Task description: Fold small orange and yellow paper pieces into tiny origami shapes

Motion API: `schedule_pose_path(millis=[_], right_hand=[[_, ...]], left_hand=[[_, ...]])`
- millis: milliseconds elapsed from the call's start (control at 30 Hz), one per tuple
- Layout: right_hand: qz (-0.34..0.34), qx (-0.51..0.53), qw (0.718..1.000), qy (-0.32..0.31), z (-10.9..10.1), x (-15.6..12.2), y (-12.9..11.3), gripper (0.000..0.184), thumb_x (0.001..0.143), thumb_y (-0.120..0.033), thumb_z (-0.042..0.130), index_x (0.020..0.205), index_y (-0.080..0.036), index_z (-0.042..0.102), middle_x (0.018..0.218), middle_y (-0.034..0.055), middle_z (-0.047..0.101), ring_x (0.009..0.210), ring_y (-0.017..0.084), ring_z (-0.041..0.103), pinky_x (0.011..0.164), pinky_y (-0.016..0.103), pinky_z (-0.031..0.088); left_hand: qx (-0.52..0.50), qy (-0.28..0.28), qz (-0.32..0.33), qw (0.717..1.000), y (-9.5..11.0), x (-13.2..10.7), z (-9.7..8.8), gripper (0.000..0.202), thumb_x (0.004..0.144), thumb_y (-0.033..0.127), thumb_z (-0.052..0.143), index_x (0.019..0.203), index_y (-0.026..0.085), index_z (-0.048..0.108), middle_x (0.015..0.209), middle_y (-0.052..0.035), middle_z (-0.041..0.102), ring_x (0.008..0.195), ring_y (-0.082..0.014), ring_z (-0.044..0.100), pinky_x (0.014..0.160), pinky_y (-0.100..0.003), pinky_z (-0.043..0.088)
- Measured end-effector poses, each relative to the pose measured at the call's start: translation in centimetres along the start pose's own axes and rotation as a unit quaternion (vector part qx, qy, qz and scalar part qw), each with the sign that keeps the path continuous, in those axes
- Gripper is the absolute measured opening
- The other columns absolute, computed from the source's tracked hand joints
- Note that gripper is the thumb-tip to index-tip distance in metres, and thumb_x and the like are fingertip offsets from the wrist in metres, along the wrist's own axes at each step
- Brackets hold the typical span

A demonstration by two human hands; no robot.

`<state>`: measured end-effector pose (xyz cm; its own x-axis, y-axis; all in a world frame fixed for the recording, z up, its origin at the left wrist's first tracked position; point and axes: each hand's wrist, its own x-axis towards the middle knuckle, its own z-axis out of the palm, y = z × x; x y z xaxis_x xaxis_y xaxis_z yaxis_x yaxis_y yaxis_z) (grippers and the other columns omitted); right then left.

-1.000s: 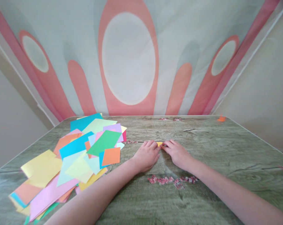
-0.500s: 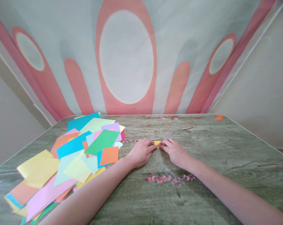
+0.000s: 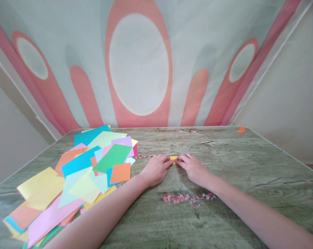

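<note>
A small yellow piece of paper (image 3: 173, 158) lies on the table between my two hands, partly covered by the fingertips. My left hand (image 3: 157, 169) rests on the tabletop with bent fingers closed on the paper's left side. From the other side, my right hand (image 3: 192, 168) pinches the right edge with thumb and fingers together. Whether the paper is folded at its lower edge is too small to tell.
Loose coloured paper sheets (image 3: 113, 157) lie overlapping in a pile on the left, beside my left forearm. A small orange folded paper (image 3: 241, 129) stands at the far right corner of the wood-grain table (image 3: 239, 166). Behind the table rises a pink-and-grey patterned backdrop (image 3: 139, 62).
Both hands stay on the yellow paper almost unmoved. The whole view has shifted very slightly.
</note>
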<state>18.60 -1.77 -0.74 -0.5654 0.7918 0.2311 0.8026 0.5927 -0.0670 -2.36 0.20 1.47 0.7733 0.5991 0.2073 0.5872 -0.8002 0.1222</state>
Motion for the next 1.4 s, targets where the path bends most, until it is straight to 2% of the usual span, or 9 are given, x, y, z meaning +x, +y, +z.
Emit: schedule_pose_path(millis=[567, 800, 867, 933, 1033, 1400], right_hand=[[0.017, -0.020, 0.999, -0.025, -0.5, 0.1, -0.2, 0.033, 0.086, -0.011, 0.041, 0.115, -0.019, 0.055, 0.107, 0.0078, 0.053, 0.097, 0.020, 0.042, 0.081, 0.032, 0.035], [0.020, -0.018, 0.999, -0.019, -0.3, 0.0, -0.2, 0.034, 0.087, -0.012, 0.042, 0.117, -0.020, 0.054, 0.108, 0.0078, 0.052, 0.096, 0.020, 0.042, 0.080, 0.032, 0.035], [0.018, -0.016, 1.000, -0.016, -0.3, 0.0, -0.2, 0.034, 0.087, -0.012, 0.041, 0.117, -0.021, 0.054, 0.107, 0.0078, 0.052, 0.096, 0.020, 0.042, 0.080, 0.032, 0.035], [0.016, -0.016, 1.000, -0.012, -0.3, 0.0, -0.2, 0.034, 0.087, -0.012, 0.041, 0.118, -0.020, 0.053, 0.107, 0.0079, 0.052, 0.096, 0.019, 0.042, 0.081, 0.032, 0.035], [0.016, -0.019, 1.000, -0.012, -0.4, -0.1, -0.2, 0.034, 0.087, -0.011, 0.041, 0.118, -0.019, 0.053, 0.106, 0.0080, 0.052, 0.096, 0.019, 0.042, 0.081, 0.032, 0.035], [0.038, -0.067, 0.996, -0.033, -1.2, 0.2, -0.9, 0.030, 0.087, -0.014, 0.041, 0.113, -0.021, 0.055, 0.106, 0.0079, 0.053, 0.097, 0.021, 0.043, 0.078, 0.033, 0.036]], left_hand=[[0.055, -0.011, 0.032, 0.998, 0.0, 0.3, -0.6, 0.027, 0.083, 0.020, 0.047, 0.106, 0.026, 0.058, 0.104, -0.0053, 0.055, 0.108, -0.0215, 0.042, 0.090, -0.037, 0.032], [0.014, 0.001, 0.030, 0.999, -0.7, 0.3, -0.8, 0.018, 0.080, 0.015, 0.049, 0.085, 0.021, 0.064, 0.098, -0.0037, 0.058, 0.101, -0.0199, 0.046, 0.087, -0.034, 0.034], [0.003, 0.016, 0.007, 1.000, -0.9, 0.3, -0.7, 0.021, 0.079, 0.012, 0.047, 0.090, 0.020, 0.063, 0.096, -0.0042, 0.058, 0.098, -0.0189, 0.047, 0.086, -0.033, 0.035], [0.004, 0.030, -0.006, 1.000, -0.9, 0.3, -0.5, 0.028, 0.080, 0.011, 0.046, 0.103, 0.020, 0.059, 0.099, -0.0054, 0.057, 0.098, -0.0194, 0.047, 0.085, -0.033, 0.036], [0.010, 0.031, 0.008, 0.999, -0.6, 0.2, -0.2, 0.035, 0.081, 0.013, 0.046, 0.113, 0.024, 0.053, 0.105, -0.0054, 0.054, 0.104, -0.0206, 0.043, 0.086, -0.035, 0.035], [0.090, -0.002, 0.048, 0.995, 0.0, 0.7, -0.3, 0.027, 0.084, 0.017, 0.046, 0.107, 0.022, 0.057, 0.106, -0.0075, 0.053, 0.116, -0.0236, 0.035, 0.094, -0.039, 0.029]])
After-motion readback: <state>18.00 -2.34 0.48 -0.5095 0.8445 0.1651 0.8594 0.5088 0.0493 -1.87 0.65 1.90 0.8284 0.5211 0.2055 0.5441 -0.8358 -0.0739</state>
